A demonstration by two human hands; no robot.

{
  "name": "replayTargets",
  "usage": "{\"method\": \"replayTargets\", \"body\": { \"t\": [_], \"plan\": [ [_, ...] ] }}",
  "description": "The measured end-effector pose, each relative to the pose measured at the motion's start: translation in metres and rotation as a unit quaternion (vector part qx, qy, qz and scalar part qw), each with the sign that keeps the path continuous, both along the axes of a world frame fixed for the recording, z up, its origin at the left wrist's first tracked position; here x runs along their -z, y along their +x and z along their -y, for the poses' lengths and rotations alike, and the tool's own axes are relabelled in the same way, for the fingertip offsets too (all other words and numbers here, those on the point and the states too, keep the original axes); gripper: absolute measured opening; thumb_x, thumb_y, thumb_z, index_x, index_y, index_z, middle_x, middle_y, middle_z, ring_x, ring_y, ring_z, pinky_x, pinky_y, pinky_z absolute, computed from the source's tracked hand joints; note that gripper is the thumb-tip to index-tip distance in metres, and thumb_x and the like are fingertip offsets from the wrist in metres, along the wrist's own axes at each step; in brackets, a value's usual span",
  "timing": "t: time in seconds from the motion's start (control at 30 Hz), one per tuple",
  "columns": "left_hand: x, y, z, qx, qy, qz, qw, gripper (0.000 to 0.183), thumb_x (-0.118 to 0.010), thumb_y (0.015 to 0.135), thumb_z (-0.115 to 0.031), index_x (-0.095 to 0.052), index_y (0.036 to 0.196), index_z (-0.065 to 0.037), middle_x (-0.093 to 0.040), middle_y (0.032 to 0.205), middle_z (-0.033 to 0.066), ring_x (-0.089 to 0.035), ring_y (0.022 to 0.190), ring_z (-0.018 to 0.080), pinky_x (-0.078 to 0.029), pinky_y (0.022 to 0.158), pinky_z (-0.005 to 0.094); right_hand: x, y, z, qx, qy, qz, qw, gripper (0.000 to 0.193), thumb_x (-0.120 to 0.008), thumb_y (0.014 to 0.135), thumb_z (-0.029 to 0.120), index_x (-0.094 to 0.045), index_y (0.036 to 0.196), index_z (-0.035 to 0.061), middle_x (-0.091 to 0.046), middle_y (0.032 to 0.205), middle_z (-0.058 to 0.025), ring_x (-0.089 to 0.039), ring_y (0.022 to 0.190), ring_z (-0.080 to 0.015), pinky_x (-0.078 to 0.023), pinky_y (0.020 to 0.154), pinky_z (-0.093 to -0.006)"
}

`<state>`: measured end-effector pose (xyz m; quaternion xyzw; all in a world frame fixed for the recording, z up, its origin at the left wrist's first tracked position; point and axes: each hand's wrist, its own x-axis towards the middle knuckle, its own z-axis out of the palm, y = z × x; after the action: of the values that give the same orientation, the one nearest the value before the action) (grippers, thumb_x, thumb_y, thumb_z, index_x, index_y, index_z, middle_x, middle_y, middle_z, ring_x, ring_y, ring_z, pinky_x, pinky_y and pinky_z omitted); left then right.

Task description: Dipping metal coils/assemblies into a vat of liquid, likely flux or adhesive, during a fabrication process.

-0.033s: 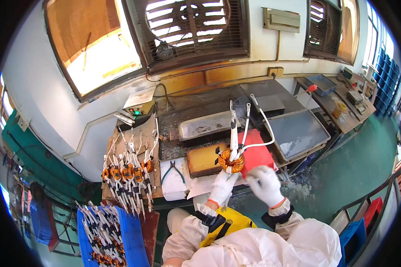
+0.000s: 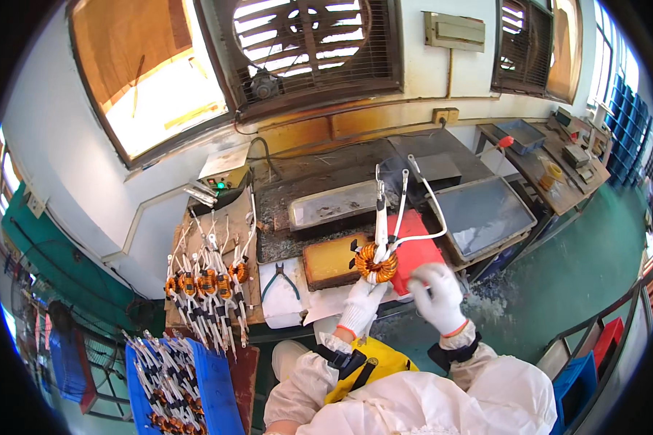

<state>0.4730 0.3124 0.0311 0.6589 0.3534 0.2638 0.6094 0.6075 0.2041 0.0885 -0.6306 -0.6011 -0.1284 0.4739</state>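
Observation:
My left hand (image 2: 362, 303), in a white glove, closes around the base of a copper-wound ring coil (image 2: 375, 264) with long white leads that end in metal lugs. The leads point away from me, and one bends out to the right. The coil is in front of a red block (image 2: 418, 243) and beside a shallow tray of amber material (image 2: 331, 262). To the right of the coil and apart from it is my right hand (image 2: 441, 301), also gloved. Its fingers are loosely bent and spread, with nothing visible in them.
Several similar coils (image 2: 207, 281) lie on a board at left, near pliers (image 2: 281, 279). A blue bin (image 2: 223, 384) of coils stands lower left. Behind are a long rectangular trough (image 2: 334, 206) and a box with a green light (image 2: 225, 170). A grey-filled tray (image 2: 485, 217) stands right.
My right hand has shifted slightly right, away from the coil, and its fingers have drawn back. The left hand and the coil stay in nearly the same place.

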Motion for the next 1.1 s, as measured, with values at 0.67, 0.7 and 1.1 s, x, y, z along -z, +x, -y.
{"method": "replayTargets", "body": {
  "t": [0.67,0.7,1.1],
  "plan": [
    [0.020,0.004,0.009,0.089,0.001,-0.052,0.995,0.027,-0.050,0.087,-0.016,-0.055,0.109,-0.002,-0.063,0.089,0.0049,-0.057,0.080,0.0136,-0.046,0.073,0.0269,-0.024,0.064,-0.004,0.154,0.003,0.014,0.988,0.028,-0.058,0.076,0.012,-0.059,0.103,0.0038,-0.061,0.102,-0.0127,-0.057,0.097,-0.0292,-0.043,0.083,-0.0365],
    [0.018,0.005,0.010,0.095,-0.010,-0.044,0.994,0.028,-0.050,0.087,-0.016,-0.055,0.110,-0.002,-0.063,0.088,0.0045,-0.056,0.079,0.0131,-0.046,0.072,0.0268,-0.020,0.071,0.002,0.188,-0.023,-0.043,0.981,0.027,-0.058,0.077,0.012,-0.060,0.102,0.0032,-0.061,0.099,-0.0138,-0.058,0.091,-0.0301,-0.045,0.078,-0.0369],
    [0.025,-0.005,0.005,0.107,0.172,-0.209,0.957,0.026,-0.056,0.084,-0.020,-0.056,0.102,-0.001,-0.064,0.082,0.0094,-0.062,0.072,0.0182,-0.047,0.064,0.0316,-0.015,0.113,0.001,0.094,-0.044,-0.477,0.873,0.027,-0.052,0.090,0.028,-0.063,0.084,0.0049,-0.053,0.060,0.0030,-0.044,0.048,-0.0029,-0.034,0.043,-0.0177]
  ]
}}
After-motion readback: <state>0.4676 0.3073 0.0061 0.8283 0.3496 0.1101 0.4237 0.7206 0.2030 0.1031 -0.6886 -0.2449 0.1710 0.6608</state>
